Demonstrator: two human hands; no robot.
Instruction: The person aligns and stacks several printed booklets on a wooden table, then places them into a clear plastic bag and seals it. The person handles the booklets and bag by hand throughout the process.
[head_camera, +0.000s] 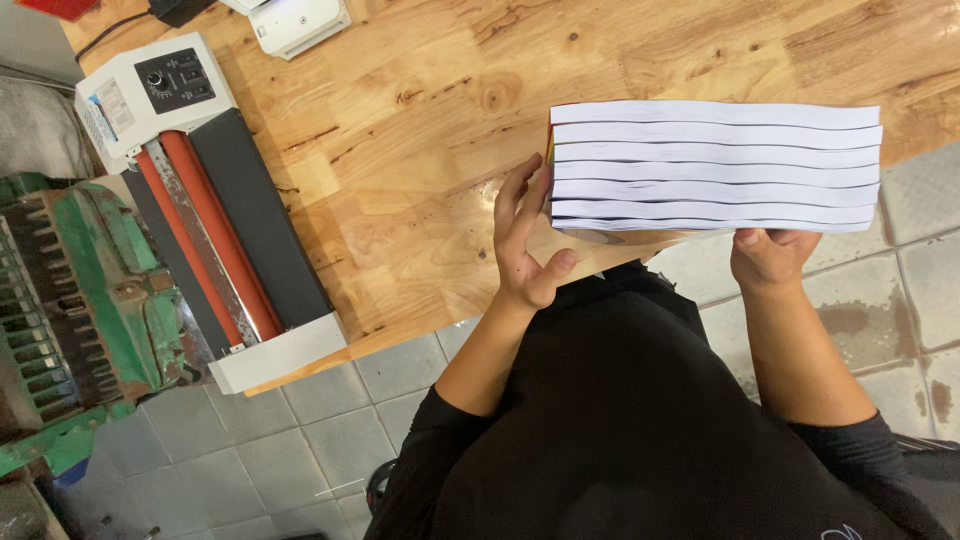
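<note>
A thick stack of white booklets (715, 168), several bound blocks laid one on another with their page edges turned toward the camera, was held over the near edge of the wooden bench (420, 130). The left hand (525, 245) was laid flat against the stack's left end, its fingers (512, 200) straight and pressed together, the thumb held apart below. The right hand (768, 255) was placed under the stack's near right part, its fingers curled beneath the bottom block so that only the knuckles could be seen; whether they pinched the block could not be told. At the left of the bench a white laminating machine (215, 200) with red rollers and a black dial panel was set at an angle. Farther left, beside the bench, a worn green metal machine (70, 290) was seen. A grey tiled floor (300, 440) was visible below.
</note>
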